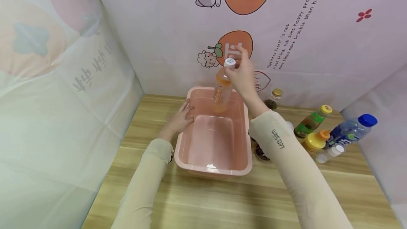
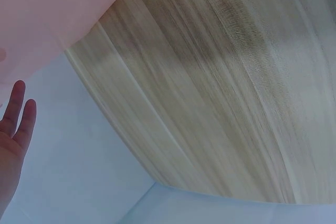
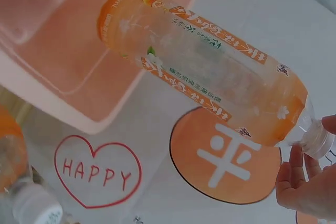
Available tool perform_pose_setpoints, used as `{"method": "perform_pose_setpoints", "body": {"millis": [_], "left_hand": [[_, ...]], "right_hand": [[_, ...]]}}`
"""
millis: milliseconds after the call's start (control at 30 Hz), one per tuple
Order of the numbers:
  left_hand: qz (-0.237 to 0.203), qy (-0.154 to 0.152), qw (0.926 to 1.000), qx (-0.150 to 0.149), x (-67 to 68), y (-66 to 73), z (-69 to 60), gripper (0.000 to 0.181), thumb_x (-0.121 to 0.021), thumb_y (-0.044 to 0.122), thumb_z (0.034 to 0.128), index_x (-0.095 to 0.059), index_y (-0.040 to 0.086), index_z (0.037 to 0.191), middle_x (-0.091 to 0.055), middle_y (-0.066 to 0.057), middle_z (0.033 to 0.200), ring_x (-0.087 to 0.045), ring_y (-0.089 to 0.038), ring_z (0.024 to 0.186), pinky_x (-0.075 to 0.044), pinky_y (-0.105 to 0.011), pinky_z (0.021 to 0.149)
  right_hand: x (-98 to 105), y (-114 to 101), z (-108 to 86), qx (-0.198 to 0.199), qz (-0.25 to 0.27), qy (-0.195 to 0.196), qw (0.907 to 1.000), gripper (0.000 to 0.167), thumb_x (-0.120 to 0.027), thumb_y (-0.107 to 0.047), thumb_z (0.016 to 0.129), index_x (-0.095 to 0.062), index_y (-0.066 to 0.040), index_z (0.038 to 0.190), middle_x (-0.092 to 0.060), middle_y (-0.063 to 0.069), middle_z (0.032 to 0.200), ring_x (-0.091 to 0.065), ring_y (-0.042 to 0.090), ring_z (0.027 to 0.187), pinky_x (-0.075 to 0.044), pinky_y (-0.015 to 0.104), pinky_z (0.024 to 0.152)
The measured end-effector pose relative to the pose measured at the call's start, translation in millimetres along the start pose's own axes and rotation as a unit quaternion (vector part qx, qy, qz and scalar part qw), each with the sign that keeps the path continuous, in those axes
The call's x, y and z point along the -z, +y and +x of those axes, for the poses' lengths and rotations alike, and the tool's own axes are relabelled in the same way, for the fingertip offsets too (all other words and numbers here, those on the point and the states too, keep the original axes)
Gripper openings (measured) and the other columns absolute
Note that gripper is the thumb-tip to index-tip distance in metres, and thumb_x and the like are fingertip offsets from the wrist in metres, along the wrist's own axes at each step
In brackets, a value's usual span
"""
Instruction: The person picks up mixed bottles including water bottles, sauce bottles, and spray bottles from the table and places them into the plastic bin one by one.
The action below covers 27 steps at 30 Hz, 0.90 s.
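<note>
My right hand (image 1: pixel 243 77) pinches a clear plastic drink bottle (image 3: pixel 205 66) by its neck, just under the white cap (image 1: pixel 229 63). The bottle has an orange label and hangs tilted over the far end of a pink plastic basin (image 1: pixel 213 170), its base lower than the cap. At the basin's left rim rests my left hand (image 1: pixel 180 120), fingers spread and fairly straight. In the left wrist view, only some fingers of the left hand (image 2: pixel 14 129) show, beside the pink wall. Inside, the basin's floor shows no objects.
Right of the basin stand several bottles: a gold-capped jar (image 1: pixel 272 101), a green-labelled bottle (image 1: pixel 313 121), a yellow squeeze bottle (image 1: pixel 315 141), a blue-capped bottle (image 1: pixel 351 130) and a small white-capped bottle (image 1: pixel 330 153). Others are partly hidden by the right sleeve (image 1: pixel 286 151). A printed cloth wall (image 1: pixel 165 45) rises behind.
</note>
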<state>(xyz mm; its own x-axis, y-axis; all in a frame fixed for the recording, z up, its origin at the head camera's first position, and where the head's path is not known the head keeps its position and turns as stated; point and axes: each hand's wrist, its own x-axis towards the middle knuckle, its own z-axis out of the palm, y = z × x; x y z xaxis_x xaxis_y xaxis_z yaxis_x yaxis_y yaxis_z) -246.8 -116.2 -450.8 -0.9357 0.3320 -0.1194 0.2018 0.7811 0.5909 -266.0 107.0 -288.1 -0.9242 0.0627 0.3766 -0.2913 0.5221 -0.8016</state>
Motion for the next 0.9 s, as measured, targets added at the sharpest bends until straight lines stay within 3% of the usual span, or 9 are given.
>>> {"method": "perform_pose_setpoints", "body": {"millis": [233,433,600,700,900], "left_hand": [[0.006,0.000,1.0000,0.006,1.7,1.3,-0.7,0.056,-0.044,0.033,0.0951,-0.036,0.015,0.147,0.002,0.007,0.163,-0.037,-0.038,0.139,-0.052,-0.051,0.092],[-0.001,-0.006,1.0000,0.008,1.9,2.3,-2.2,0.056,-0.044,0.035,0.0959,-0.035,0.016,0.148,0.003,0.008,0.163,-0.041,-0.037,0.137,-0.054,-0.047,0.087],[0.002,-0.007,0.9999,0.008,0.9,1.5,-2.4,0.057,-0.045,0.036,0.0963,-0.033,0.016,0.149,0.003,0.008,0.163,-0.042,-0.037,0.136,-0.052,-0.050,0.091],[0.005,-0.005,0.9999,0.009,0.6,1.5,-1.9,0.057,-0.046,0.036,0.0965,-0.034,0.018,0.149,0.003,0.008,0.163,-0.041,-0.035,0.137,-0.051,-0.051,0.093],[0.005,0.000,0.9999,0.012,0.0,1.5,-0.5,0.056,-0.046,0.036,0.0962,-0.035,0.018,0.148,0.003,0.009,0.163,-0.041,-0.035,0.137,-0.054,-0.046,0.086]], "right_hand": [[-23,12,-7.0,-0.039,0.011,-0.027,0.9988,0.067,-0.058,0.004,0.081,-0.036,-0.008,0.143,-0.060,0.018,0.120,-0.059,0.027,0.096,-0.051,0.029,0.076],[-43,30,-15.7,-0.089,0.061,-0.039,0.9934,0.068,-0.060,0.007,0.082,-0.034,-0.006,0.143,-0.057,0.019,0.123,-0.057,0.027,0.100,-0.051,0.032,0.085],[-58,42,-23.3,-0.118,0.069,-0.046,0.9895,0.067,-0.062,0.005,0.084,-0.034,-0.005,0.143,-0.057,0.019,0.123,-0.057,0.030,0.104,-0.054,0.039,0.091],[-64,47,-26.6,-0.130,0.074,-0.047,0.9876,0.066,-0.063,0.005,0.084,-0.035,-0.006,0.143,-0.056,0.019,0.123,-0.057,0.030,0.106,-0.053,0.040,0.093],[-78,54,-32.7,-0.146,0.084,-0.060,0.9839,0.065,-0.062,0.008,0.084,-0.037,-0.007,0.142,-0.055,0.019,0.127,-0.058,0.032,0.111,-0.054,0.041,0.095]]}}
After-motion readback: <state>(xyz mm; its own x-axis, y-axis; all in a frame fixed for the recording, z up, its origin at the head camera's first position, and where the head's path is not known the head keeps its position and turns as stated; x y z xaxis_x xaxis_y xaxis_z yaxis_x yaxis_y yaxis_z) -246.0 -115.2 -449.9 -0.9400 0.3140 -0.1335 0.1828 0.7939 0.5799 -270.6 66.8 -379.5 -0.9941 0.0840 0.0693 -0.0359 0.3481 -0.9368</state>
